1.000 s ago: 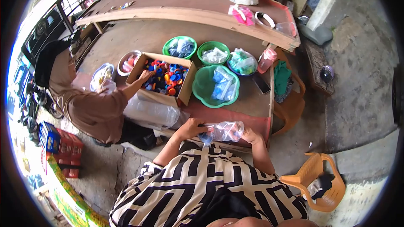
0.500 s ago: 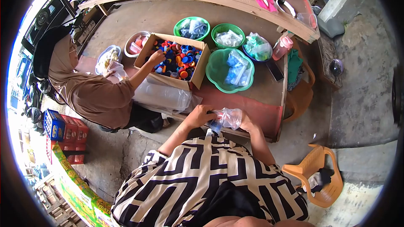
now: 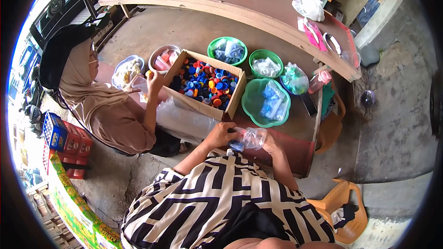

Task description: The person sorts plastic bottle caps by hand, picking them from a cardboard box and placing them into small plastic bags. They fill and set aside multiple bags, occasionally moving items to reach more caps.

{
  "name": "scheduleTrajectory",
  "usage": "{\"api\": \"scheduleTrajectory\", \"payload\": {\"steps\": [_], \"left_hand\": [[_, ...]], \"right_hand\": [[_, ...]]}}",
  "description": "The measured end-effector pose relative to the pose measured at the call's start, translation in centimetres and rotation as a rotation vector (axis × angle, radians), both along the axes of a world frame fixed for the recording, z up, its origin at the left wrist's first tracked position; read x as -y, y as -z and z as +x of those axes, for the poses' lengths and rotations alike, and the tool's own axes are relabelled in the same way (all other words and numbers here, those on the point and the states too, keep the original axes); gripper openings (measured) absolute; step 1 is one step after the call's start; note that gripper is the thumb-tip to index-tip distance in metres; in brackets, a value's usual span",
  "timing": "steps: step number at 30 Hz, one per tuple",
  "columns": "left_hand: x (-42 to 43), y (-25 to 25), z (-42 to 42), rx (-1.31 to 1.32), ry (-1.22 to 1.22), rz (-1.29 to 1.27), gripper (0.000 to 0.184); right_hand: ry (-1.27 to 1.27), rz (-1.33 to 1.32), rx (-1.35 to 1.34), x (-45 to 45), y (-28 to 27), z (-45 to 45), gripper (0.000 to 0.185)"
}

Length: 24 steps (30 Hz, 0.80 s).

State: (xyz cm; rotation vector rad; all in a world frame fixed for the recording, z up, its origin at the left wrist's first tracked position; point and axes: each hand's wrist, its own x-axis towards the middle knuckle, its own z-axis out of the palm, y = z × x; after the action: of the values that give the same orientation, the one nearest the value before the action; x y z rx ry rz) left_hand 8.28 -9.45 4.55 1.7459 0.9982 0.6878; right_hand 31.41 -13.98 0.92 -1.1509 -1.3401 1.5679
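Between my hands, just above the table's near edge, is a clear plastic bag [image 3: 253,138] with something blue and a bit of red showing through. My left hand [image 3: 222,134] pinches its left side, fingers curled. At its right side my right hand [image 3: 271,144] is closed on the plastic, with the fingertips partly hidden behind it. Ahead of my hands stand a cardboard box [image 3: 240,93] of blue, red and orange bottle caps [image 3: 203,83] and a green scalloped basin [image 3: 249,106] holding bluish plastic bags [image 3: 273,101].
A co-worker [image 3: 115,115] at the left holds a cap and a clear bag. Plastic sheeting [image 3: 184,119] lies before the box. Smaller baskets, including a green basket [image 3: 266,74] and a pink bottle [image 3: 320,81], stand behind. An orange chair [image 3: 360,203] is at right.
The co-worker's hand has lifted out of the box with a cap and moved toward their bag. My view has shifted; my hands stay on the plastic bag.
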Motion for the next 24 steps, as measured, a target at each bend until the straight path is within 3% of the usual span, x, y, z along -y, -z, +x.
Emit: {"api": "scheduleTrajectory", "payload": {"steps": [4, 12, 15, 18, 20, 22, 24], "left_hand": [[-2.1, -0.8, -0.8, -0.027, -0.067, 0.061, 0.029], [-5.9, 0.2, -1.4, 0.094, 0.132, 0.059, 0.026], [-7.0, 0.6, -1.7, 0.043, 0.199, 0.053, 0.027], [-7.7, 1.0, -1.9, 0.043, 0.286, -0.06, 0.029], [-8.5, 2.9, -1.9, 0.089, 0.376, -0.313, 0.029], [-9.1, 3.4, -2.0, 0.07, 0.43, -0.309, 0.028], [-9.4, 4.0, -2.0, 0.05, 0.489, -0.302, 0.027]], "right_hand": [[0.086, 0.013, 0.068, -2.0, 0.2, -1.1, 0.023], [0.211, 0.063, 0.253, -4.3, -1.2, -3.6, 0.024], [0.27, 0.015, 0.12, -4.9, -2.0, -4.9, 0.023], [0.329, 0.098, 0.144, -5.2, -2.1, -5.8, 0.023], [0.347, 0.173, 0.14, -5.6, 0.0, -5.6, 0.023], [0.366, 0.248, 0.133, -6.0, -0.2, -5.6, 0.022], [0.284, 0.243, 0.298, -6.2, -1.0, -5.0, 0.021]]}}
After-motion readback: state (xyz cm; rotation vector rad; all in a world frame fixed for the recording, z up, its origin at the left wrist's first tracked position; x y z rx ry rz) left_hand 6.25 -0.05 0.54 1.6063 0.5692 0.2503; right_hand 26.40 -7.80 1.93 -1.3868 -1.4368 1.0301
